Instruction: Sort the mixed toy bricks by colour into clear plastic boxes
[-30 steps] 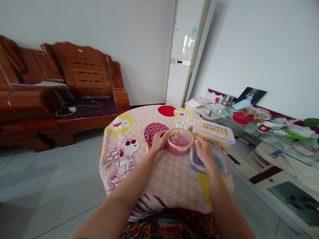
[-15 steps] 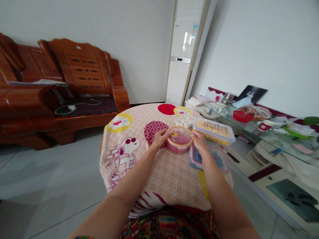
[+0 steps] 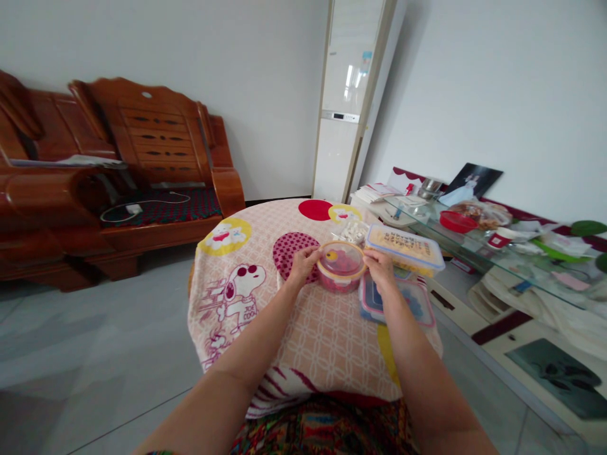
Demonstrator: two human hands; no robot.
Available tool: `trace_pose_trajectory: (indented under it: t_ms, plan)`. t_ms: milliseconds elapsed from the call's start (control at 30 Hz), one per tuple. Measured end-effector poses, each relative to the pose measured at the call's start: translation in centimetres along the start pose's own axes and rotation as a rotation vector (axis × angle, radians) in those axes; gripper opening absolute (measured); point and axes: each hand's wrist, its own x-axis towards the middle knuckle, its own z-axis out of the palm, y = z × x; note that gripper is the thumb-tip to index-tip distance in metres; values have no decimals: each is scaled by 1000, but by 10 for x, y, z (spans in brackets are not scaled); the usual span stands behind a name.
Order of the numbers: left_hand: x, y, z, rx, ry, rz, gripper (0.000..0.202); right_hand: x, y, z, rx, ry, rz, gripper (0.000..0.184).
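A round clear food container [image 3: 340, 278] with an orange-rimmed lid and pink-red contents sits on the cloth-covered table [image 3: 327, 341]. My left hand [image 3: 303, 264] grips its left rim, and my right hand [image 3: 378, 264] grips the right rim, fingers bent against the lid's edge. Just to the right lies a rectangular container [image 3: 408, 248] with a pale blue rim, dark writing on its lid and yellow contents. Below it, partly behind my right hand, is another rectangular container [image 3: 415, 303] with a pink rim and blue contents. A clear bag of white pieces [image 3: 351, 232] lies behind the round container.
A glass-topped stand [image 3: 474, 243] on the right bears a red bowl [image 3: 458, 221], a paper cup [image 3: 501, 237], papers and bags. Wooden seats [image 3: 156, 145] stand at the left. A tall white cabinet-like unit [image 3: 337, 145] with a small display rises in the corner.
Both hands stay on the round container's rim, with hardly any movement. The whole view has shifted slightly.
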Motion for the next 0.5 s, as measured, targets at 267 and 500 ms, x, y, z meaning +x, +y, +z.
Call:
trace_pose_trajectory:
  t_ms: [267,500]
  plan:
    - [-1,-1,0,7,13,36,49,2,5,4,174,18,80,37]
    - [-6,3,4,-3,36,21,48,5,12,3,198,99,107,38]
